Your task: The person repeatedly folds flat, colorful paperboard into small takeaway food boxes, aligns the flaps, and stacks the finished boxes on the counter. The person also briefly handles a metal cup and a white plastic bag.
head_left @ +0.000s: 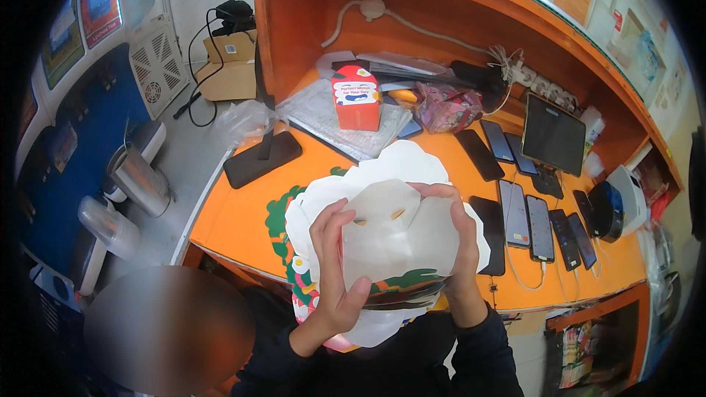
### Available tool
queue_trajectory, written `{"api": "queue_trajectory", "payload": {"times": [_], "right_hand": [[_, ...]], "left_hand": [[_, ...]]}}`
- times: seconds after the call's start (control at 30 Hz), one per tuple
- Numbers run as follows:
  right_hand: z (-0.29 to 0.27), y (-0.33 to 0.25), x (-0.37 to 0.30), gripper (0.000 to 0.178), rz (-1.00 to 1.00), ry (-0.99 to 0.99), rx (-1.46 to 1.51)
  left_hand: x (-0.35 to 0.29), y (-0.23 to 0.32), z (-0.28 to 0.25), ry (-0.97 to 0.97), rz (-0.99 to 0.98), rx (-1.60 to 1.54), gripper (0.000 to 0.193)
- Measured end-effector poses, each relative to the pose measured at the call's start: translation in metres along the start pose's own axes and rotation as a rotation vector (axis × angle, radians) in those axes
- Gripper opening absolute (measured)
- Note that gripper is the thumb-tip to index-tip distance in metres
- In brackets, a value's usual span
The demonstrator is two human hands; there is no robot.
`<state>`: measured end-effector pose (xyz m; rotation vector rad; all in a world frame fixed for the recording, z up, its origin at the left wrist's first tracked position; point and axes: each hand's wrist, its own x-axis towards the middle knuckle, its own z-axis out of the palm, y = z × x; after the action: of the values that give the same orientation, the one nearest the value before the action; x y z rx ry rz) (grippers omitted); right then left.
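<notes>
Between my two hands stands a partly folded paper box [390,239], its pale inside facing up and a small slit in its back panel. My left hand [337,272] grips its left side, thumb toward the near edge. The right hand [460,239] curls round the opposite side, with its fingers bent over the back edge. Under the box lie flat die-cut paper sheets [401,160], white on the upper faces. Green, red and yellow print shows on a sheet [278,224] at the left.
A red folded paper box [358,109] sits on bubble wrap [305,110] at the back of the orange desk [228,224]. A dark case [263,160] lies left. Several phones [540,224] and a tablet [553,134] fill the right. A person's blurred head [169,331] is at lower left.
</notes>
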<state>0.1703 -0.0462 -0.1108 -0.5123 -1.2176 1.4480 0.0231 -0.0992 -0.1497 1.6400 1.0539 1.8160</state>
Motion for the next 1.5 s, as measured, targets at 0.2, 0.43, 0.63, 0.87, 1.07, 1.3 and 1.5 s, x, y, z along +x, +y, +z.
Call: {"api": "queue_trajectory", "payload": {"times": [0.2,0.43,0.63,0.87,1.07,1.3,1.5], "right_hand": [[-0.005,0.001,-0.005,0.044,-0.069,-0.034,-0.158],[-0.005,0.017,-0.010,0.069,-0.217,-0.150,-0.182],[-0.004,0.018,-0.015,0.066,-0.102,-0.077,-0.108],[-0.008,0.016,-0.012,0.080,-0.115,-0.085,-0.155],[-0.013,0.003,-0.014,0.102,-0.165,-0.130,-0.246],[-0.043,-0.036,-0.023,0.090,-0.182,0.009,-0.589],[-0.055,-0.043,-0.019,0.074,-0.096,0.081,-0.765]], "left_hand": [[-0.006,-0.007,0.001,0.017,0.023,-0.010,0.076],[-0.012,-0.014,0.002,0.053,0.053,-0.093,0.087],[-0.009,-0.025,-0.002,-0.044,0.089,-0.105,0.106],[0.003,-0.011,-0.028,-0.317,0.126,0.107,0.137],[-0.013,-0.007,-0.052,-0.226,0.021,0.114,0.136],[-0.017,-0.028,-0.136,0.383,-0.113,0.002,0.122],[0.017,-0.071,-0.203,0.727,0.162,0.601,0.131]]}}
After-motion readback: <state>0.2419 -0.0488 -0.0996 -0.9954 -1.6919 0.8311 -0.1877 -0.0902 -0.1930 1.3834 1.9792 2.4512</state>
